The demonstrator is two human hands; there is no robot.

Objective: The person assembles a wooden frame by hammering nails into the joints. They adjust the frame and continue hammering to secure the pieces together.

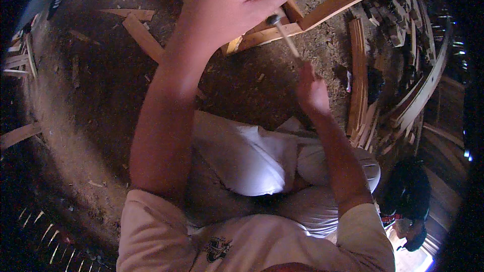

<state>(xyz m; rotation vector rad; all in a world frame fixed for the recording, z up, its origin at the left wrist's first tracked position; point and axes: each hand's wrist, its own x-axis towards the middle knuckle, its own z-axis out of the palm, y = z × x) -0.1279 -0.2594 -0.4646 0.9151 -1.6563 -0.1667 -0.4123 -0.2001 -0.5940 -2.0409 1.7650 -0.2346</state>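
Observation:
At the top, a wooden frame (337, 11) of pale slats, with one curved rail, stands over the dirt floor. My left hand (222, 5) grips its near left part, with the thumb stretched along the curved rail. The other fingers are partly cut off by the upper edge of the picture. Below the frame, my right hand (312, 90) is closed around the wooden handle of a hammer (288, 39). The hammer's small dark head is beside the frame's lower slat; whether they touch, I cannot tell.
Long wooden strips (358, 70) lie stacked to the right, with a larger heap of slats (411, 35) beyond. Loose offcuts (141, 35) lie on the left, among chips on the dirt floor (91, 95). Another person (406, 201) is at the lower right.

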